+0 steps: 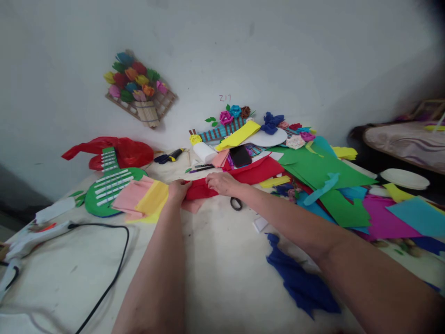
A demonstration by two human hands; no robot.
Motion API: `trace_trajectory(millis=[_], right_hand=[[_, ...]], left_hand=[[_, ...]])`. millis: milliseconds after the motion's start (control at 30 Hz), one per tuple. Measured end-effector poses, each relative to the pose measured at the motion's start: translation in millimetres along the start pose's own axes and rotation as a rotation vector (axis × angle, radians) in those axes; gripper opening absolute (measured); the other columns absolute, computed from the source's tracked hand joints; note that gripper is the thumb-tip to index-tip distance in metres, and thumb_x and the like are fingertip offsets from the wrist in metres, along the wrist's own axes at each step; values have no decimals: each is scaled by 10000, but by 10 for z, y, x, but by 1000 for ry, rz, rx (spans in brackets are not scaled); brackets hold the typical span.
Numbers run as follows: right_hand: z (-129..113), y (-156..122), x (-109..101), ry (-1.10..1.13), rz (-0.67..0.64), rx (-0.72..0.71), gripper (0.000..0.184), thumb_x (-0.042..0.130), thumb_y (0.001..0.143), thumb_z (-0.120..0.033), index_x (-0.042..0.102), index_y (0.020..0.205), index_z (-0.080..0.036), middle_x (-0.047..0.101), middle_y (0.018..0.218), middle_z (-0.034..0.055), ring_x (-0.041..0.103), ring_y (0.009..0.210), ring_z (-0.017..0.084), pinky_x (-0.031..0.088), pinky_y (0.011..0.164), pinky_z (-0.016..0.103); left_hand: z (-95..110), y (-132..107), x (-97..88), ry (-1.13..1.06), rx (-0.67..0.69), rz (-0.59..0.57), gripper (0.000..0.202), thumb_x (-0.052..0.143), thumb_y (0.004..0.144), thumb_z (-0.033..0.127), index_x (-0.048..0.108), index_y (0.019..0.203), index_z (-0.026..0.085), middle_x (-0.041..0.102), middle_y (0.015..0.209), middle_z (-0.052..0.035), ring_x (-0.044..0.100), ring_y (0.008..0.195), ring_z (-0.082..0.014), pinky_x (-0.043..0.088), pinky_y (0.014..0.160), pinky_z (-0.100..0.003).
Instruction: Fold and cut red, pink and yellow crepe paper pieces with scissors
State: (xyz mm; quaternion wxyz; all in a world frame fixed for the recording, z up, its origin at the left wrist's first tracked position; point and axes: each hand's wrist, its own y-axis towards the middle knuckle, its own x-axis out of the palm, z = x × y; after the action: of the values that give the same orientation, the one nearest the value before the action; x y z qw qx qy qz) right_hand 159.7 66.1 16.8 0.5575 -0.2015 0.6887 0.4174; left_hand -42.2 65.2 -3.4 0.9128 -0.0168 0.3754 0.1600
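Observation:
A long folded strip of red crepe paper lies across the middle of the table, and both hands are on it. My left hand pinches its left end. A little to the right, my right hand has its fingers closed on the strip's upper side. Pink paper shows under the strip, between the hands. Left of my left hand lie pink sheets and a yellow sheet, partly over a green guitar-shaped piece with white rolled strips. A small black ring sits below my right wrist.
A glue gun with a black cable is at the left. Scissors, pens and a phone lie behind the hands. Green sheets and other coloured papers pile up right. Crumpled blue paper lies in front.

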Motion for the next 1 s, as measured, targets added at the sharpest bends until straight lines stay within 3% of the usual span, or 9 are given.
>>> trace_trajectory(millis=[133, 233, 333, 533, 633, 700, 767, 867, 1000], right_hand=[[132, -53, -201, 115, -64, 126, 133, 540, 780, -156, 672, 786, -164, 631, 1052, 29, 571, 906, 139, 387, 693, 217], [317, -145, -470, 257, -280, 185, 122, 563, 743, -159, 673, 794, -147, 673, 894, 29, 590, 796, 127, 394, 677, 205], [501, -285, -771, 361, -625, 272, 147, 583, 695, -163, 682, 795, -121, 673, 745, 27, 579, 673, 122, 399, 629, 212], [606, -463, -1151, 102, -919, 632, 267, 613, 691, -352, 677, 668, -94, 647, 639, 71, 568, 580, 153, 417, 587, 272], [462, -391, -1077, -147, -692, 671, 258, 564, 745, -320, 684, 712, -94, 667, 719, 130, 610, 694, 216, 427, 642, 310], [325, -302, -914, -281, -352, 576, 230, 522, 769, -250, 677, 879, -119, 669, 878, 155, 608, 832, 249, 425, 688, 322], [203, -212, -696, -258, -169, 454, 283, 475, 792, -221, 641, 1010, -150, 637, 1031, 144, 587, 917, 248, 423, 727, 321], [115, -128, -370, -238, -63, 257, 372, 487, 725, -101, 614, 1067, -168, 546, 1206, 103, 506, 1054, 237, 387, 840, 337], [153, -158, -101, -317, 58, 189, 413, 524, 688, -77, 581, 1095, -114, 500, 1227, 132, 462, 1048, 242, 352, 866, 366]], left_hand=[[-5, 1, 0, 20, 4, 7, 266, 581, 641, 428, 603, 624, 163, 512, 487, -3, 458, 514, -140, 290, 473, -241], [-14, -5, 5, 13, 20, 12, 275, 573, 642, 437, 610, 628, 165, 502, 477, -1, 459, 519, -142, 290, 474, -240], [-19, -5, 10, 6, 27, 13, 280, 567, 643, 440, 615, 640, 165, 496, 471, 2, 451, 514, -140, 282, 473, -240], [-15, -2, 12, 20, 15, 16, 279, 575, 642, 439, 620, 648, 163, 512, 478, -4, 458, 518, -145, 290, 481, -246], [-5, -12, 7, 5, 14, 19, 281, 579, 639, 437, 624, 655, 160, 522, 487, -4, 459, 517, -143, 295, 480, -244], [14, -25, -6, 9, 5, 15, 277, 583, 637, 431, 623, 649, 158, 512, 480, 1, 457, 515, -142, 294, 478, -243], [38, -40, -22, 18, -5, 7, 269, 585, 637, 423, 624, 647, 157, 510, 482, 2, 460, 520, -143, 296, 478, -243], [61, -53, -35, 4, -13, 1, 266, 585, 640, 419, 630, 657, 157, 524, 497, -4, 471, 532, -147, 306, 484, -244], [59, -49, -30, -18, -15, 5, 259, 585, 643, 418, 622, 658, 162, 521, 487, -2, 471, 525, -152, 309, 492, -249]])
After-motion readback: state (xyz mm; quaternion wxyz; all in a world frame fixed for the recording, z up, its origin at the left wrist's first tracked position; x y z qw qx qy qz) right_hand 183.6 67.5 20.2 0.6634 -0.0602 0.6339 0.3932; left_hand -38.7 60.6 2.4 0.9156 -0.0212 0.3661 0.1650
